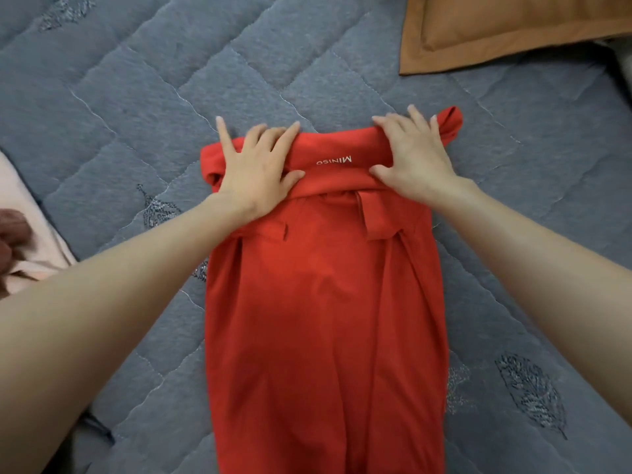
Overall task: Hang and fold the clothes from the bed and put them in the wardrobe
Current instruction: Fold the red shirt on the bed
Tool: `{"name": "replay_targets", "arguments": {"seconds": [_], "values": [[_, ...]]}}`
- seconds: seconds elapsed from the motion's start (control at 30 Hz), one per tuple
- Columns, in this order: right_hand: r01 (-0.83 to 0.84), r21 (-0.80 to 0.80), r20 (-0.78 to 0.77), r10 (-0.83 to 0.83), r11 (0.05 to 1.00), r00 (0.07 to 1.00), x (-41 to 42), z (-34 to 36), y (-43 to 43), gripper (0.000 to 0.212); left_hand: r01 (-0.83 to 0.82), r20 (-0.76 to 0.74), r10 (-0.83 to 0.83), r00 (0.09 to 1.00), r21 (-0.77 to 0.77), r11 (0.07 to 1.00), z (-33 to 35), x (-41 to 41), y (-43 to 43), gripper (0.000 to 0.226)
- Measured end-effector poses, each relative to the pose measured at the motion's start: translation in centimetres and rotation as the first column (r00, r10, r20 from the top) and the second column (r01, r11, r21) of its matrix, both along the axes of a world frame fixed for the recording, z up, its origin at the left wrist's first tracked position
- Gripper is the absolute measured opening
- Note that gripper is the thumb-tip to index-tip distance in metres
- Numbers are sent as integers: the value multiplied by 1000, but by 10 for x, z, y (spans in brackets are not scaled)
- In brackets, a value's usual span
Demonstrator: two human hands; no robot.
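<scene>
Both bare forearms reach straight forward from the lower corners of the view, converging on the far end of a red garment (325, 319). The left hand (254, 169) lies palm-down over the left part of the rolled end (333, 148), fingers spread across its top, the index finger reaching onto the grey quilted bedspread (136, 114), the thumb tucked against the roll's near side. The right hand (412, 162) wraps the right part the same way, fingers curved over the top, thumb pressed in from the near side. The garment lies lengthwise on the bedspread, white "MINISO" lettering on the roll. An orange pillow (496, 29) sits at the upper right and a pink cloth (30, 234) at the left edge.
</scene>
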State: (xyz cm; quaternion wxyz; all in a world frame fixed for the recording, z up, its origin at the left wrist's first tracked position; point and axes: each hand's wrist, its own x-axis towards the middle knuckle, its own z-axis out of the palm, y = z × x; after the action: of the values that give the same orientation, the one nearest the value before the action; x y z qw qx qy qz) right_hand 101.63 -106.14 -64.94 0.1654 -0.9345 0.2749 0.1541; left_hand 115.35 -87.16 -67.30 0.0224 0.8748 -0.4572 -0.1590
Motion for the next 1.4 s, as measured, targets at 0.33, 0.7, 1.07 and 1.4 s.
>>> {"name": "replay_targets", "arguments": {"seconds": [0.33, 0.7, 1.07, 1.4], "values": [[-106, -313, 31, 122, 944, 992, -6, 18, 12, 25, 104, 30, -102, 994, -91, 990, 21, 16, 16, 35], [-49, -208, -7, 48, 977, 999, -130, 33, 93, 38, 313, 133, -292, 947, -185, 932, 54, -85, 115, 42], [40, -70, -243, -56, 997, 968, -209, 9, 163, 51, 139, -129, -112, 985, 230, 963, 22, -163, 169, 64], [195, -25, 167, -188, 980, 968, -170, 28, 173, 48, -114, -21, 112, 993, -282, 953, 32, -144, 136, 39]]}}
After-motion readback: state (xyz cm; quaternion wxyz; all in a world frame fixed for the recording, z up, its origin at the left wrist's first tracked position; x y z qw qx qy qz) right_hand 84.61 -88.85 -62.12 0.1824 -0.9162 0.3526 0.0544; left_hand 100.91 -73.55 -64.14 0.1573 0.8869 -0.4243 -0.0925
